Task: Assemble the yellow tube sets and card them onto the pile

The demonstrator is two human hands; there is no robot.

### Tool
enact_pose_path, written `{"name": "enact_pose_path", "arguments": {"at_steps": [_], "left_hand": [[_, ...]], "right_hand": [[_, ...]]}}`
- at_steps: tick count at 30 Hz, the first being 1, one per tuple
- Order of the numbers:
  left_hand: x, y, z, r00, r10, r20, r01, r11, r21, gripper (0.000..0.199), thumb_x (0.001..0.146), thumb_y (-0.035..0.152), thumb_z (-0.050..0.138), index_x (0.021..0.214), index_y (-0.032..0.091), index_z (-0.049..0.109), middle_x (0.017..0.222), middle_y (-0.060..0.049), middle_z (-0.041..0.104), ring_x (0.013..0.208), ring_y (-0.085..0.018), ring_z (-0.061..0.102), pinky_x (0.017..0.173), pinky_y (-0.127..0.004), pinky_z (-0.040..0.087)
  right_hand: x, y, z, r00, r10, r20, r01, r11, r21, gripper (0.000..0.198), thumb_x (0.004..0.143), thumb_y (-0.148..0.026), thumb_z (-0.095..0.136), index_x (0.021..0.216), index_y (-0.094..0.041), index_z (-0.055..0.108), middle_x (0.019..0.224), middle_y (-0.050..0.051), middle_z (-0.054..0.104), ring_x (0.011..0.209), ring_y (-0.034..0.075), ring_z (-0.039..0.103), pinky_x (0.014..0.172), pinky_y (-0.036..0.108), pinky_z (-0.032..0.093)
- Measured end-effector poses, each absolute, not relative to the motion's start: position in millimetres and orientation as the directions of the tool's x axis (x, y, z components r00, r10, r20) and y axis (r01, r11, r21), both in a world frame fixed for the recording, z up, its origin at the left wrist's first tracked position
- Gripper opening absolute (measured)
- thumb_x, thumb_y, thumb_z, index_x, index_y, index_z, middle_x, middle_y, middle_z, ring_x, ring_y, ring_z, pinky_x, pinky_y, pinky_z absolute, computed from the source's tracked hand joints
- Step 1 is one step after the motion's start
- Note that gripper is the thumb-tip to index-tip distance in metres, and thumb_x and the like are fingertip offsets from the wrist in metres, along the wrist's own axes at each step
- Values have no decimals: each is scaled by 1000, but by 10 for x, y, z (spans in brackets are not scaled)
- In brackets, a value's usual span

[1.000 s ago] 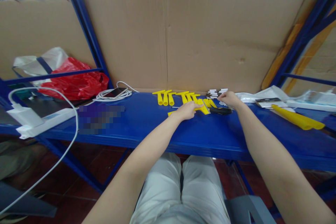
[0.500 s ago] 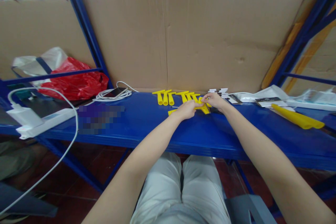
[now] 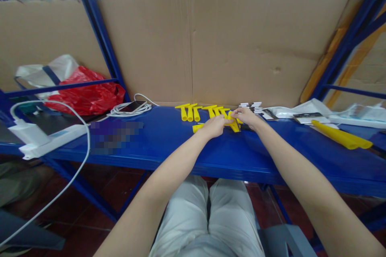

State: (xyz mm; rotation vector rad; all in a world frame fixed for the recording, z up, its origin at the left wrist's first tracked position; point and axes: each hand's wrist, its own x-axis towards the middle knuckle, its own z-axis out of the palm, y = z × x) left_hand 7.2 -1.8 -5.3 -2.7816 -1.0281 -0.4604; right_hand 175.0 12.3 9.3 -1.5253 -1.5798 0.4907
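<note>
My left hand (image 3: 214,125) is closed around a yellow T-shaped plastic piece (image 3: 234,125), which looks like a squeegee or scraper handle. Its tube end sticks out to the left of my fist, and its wide end points right. My right hand (image 3: 243,115) pinches at the wide end, fingers bent down onto it; whether a small part sits in those fingertips is too fine to see. Behind my hands, several similar yellow T-shaped pieces (image 3: 190,112) lie in a row along the cardboard. A dark object, partly hidden, lies under my right hand.
Small black-and-white pieces (image 3: 253,105) and flat packets (image 3: 310,117) lie at the back right. Long yellow tubes (image 3: 340,134) rest on the blue table (image 3: 169,144) at right. A white power strip (image 3: 54,140), coiled cable (image 3: 129,109) and red bag (image 3: 87,92) are at left. Cardboard (image 3: 241,48) stands behind.
Both hands stay nearly in place on the yellow piece. The piece's tube end has turned slightly and shows a little more at the left of my fist.
</note>
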Motion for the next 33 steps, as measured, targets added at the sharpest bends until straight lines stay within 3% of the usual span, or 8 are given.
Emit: {"name": "enact_pose_path", "arguments": {"at_steps": [15, 18, 25, 29, 33], "left_hand": [[78, -67, -23, 739, 601, 305, 649, -756, -83, 54, 87, 5, 39, 134, 28, 52, 106, -10, 58, 100, -22, 58, 86, -33, 44], [75, -67, -24, 740, 596, 313, 647, -757, -89, 53, 87, 5, 39, 133, 28, 52, 106, -9, 57, 101, -22, 57, 85, -33, 44], [81, -53, -30, 730, 592, 342, 642, -765, -46, 50, 88, 7, 38, 133, 25, 53, 104, -10, 58, 100, -21, 58, 86, -32, 45], [70, -30, -30, 697, 608, 381, 652, -758, 17, 49, 88, 8, 40, 132, 22, 54, 106, -10, 59, 102, -21, 58, 89, -32, 45], [37, 21, -40, 641, 648, 412, 693, -719, 52, 49, 86, 6, 41, 131, 19, 56, 106, -11, 61, 102, -22, 58, 91, -34, 45]], "right_hand": [[1801, 98, 134, 47, 953, 300, 697, 183, -693, 9, 72, -10, 57, 65, -16, 58, 73, 2, 64, 73, 13, 57, 73, 24, 45], [1808, 149, 94, 74, 946, 315, 668, 187, -720, 7, 71, -9, 59, 73, -15, 59, 81, 3, 64, 77, 14, 57, 77, 26, 45], [1799, 238, 25, 179, 923, 340, 510, 209, -834, 30, 70, -8, 62, 98, -16, 56, 107, 8, 61, 99, 15, 57, 89, 28, 45], [1782, 198, 73, 193, 939, 284, 440, 176, -881, 32, 75, -10, 59, 106, -15, 54, 110, 10, 61, 95, 14, 60, 81, 25, 48], [1763, 107, 120, 95, 988, 121, 376, 77, -923, 33, 80, -14, 57, 112, -15, 52, 84, 6, 66, 66, 12, 60, 56, 21, 47]]}}
